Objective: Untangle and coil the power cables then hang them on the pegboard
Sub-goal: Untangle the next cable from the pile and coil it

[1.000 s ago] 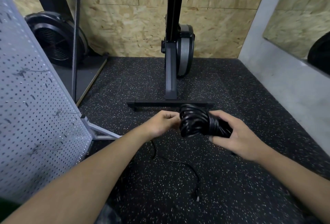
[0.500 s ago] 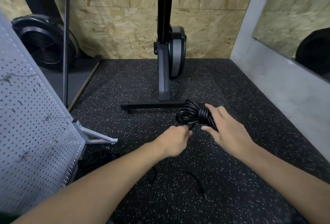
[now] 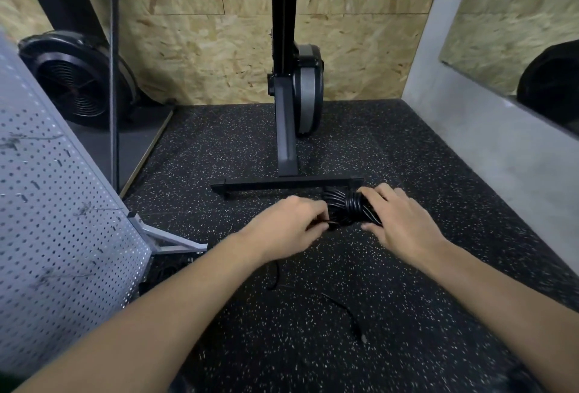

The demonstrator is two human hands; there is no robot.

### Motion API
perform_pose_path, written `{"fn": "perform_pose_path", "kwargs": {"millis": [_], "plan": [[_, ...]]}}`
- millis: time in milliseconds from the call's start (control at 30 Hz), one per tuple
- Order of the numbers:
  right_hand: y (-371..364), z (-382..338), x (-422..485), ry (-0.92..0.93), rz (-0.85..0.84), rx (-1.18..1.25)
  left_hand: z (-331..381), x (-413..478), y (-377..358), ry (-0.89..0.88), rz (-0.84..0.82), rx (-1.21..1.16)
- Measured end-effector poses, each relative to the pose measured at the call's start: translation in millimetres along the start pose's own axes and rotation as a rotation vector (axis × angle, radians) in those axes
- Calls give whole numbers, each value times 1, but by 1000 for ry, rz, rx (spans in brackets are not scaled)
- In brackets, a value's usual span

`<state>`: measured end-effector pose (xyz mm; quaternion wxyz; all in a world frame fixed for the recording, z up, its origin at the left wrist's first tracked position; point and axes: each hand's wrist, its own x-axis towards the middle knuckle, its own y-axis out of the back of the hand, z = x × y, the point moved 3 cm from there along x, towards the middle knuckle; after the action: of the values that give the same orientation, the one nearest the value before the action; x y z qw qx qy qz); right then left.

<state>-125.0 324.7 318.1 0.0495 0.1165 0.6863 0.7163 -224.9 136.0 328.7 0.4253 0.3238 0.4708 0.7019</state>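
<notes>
A coiled bundle of black power cable (image 3: 346,209) is held between both hands above the speckled floor. My right hand (image 3: 399,220) grips the coil from the right, fingers over its top. My left hand (image 3: 289,229) pinches a strand at the coil's left side. The cable's loose tail (image 3: 343,309) hangs below my left wrist and trails over the floor to a plug end near the bottom middle. The grey pegboard (image 3: 53,236) with small wire hooks leans at the left edge.
A black exercise machine stand (image 3: 286,182) with a T-shaped foot sits just beyond the hands. A fan-like black wheel (image 3: 78,82) stands at the back left. A grey wall (image 3: 507,154) runs along the right. More dark cable (image 3: 169,270) lies by the pegboard's metal foot.
My left hand rose from below the coil back to its left side, carrying the strand around. The right hand turned the coil slightly. The camera view shifted a little.
</notes>
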Motion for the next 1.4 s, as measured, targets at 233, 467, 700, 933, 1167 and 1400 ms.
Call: {"fn": "perform_pose_path", "kwargs": {"millis": [233, 467, 700, 933, 1167, 1400], "plan": [[-6, -9, -8, 252, -204, 249, -10, 2, 23, -183, 205, -12], [1, -9, -17, 352, -233, 659, -29, 2, 20, -68, 251, -287], [16, -12, -15, 265, -158, 1063, -59, 8, -1, 96, 168, -601], [21, -10, -11, 80, 61, 1153, -56, 4, -45, 284, -42, -581], [2, 14, -3, -119, 176, 761, -8, 8, -57, 340, -248, -733], [-6, 32, 4, -243, 96, 368, 13, 14, -46, 373, -168, -830]]}}
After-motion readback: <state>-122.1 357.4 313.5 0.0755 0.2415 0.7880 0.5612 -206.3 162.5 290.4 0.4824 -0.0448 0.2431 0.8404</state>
